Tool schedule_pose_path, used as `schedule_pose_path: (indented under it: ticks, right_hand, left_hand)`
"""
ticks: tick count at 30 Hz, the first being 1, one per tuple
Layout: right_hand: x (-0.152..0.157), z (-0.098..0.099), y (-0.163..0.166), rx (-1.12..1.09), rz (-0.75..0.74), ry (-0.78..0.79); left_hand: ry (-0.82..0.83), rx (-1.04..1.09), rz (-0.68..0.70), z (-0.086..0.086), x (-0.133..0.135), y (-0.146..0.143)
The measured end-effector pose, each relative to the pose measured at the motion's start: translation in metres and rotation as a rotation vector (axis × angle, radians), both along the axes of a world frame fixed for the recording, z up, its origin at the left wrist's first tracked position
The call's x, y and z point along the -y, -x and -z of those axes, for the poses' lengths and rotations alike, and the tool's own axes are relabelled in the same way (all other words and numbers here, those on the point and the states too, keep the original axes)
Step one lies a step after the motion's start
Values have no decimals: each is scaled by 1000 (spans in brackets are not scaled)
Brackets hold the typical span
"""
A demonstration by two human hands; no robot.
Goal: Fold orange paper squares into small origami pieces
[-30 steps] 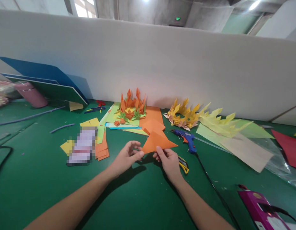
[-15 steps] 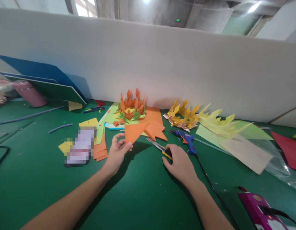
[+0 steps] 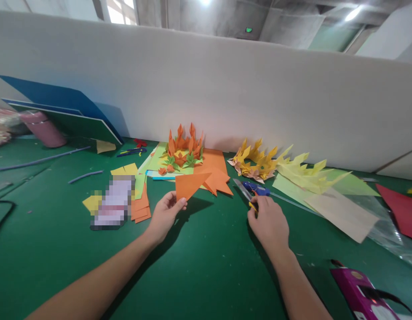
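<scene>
My left hand (image 3: 166,213) pinches the lower corner of a folded orange paper triangle (image 3: 189,185) and holds it up above the green table (image 3: 199,266). My right hand (image 3: 268,220) is closed round the yellow handle of a utility knife (image 3: 244,192), whose blade points up and to the left. A blue glue gun (image 3: 257,190) lies just behind the knife. More orange paper sheets (image 3: 214,173) lie flat behind the held triangle.
Orange-and-green folded paper flowers (image 3: 182,149) and yellow ones (image 3: 259,160) stand against the white partition. Pale green and tan sheets (image 3: 329,195) lie at right, red paper (image 3: 404,209) further right. A magenta box (image 3: 362,289) sits at lower right. Blue boards (image 3: 59,113) lean at left.
My right hand let go of the orange triangle, picked up the utility knife from the table and lifted it to the right. My left hand kept the triangle and moved it left.
</scene>
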State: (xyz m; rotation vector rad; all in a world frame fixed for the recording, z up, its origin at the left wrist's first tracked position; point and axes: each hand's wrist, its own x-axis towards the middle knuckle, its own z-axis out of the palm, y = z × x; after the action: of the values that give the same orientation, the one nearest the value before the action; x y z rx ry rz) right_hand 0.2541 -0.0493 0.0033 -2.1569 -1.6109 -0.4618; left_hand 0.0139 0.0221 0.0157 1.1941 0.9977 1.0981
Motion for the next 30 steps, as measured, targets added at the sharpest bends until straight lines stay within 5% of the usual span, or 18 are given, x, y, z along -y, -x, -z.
schedule_pose_path:
  ticks: [5,9,12,17,30]
  right_hand:
    - [-3,9,-2,33,-51,58]
    - [-5,5,6,-6,-111,-77]
    - [-5,2,19,-206,-400,-192]
    - [-5,6,38,-377,-647,-173]
    - [-4,6,48,-541,-726,-278]
  left_hand:
    - [42,-55,119,1,3,-1]
    - [50,-147,227,3,5,-2]
    - [-61,-244,282,7,6,-1]
    - [-412,-426,262,7,8,0]
    - [-643,-512,101,2,8,4]
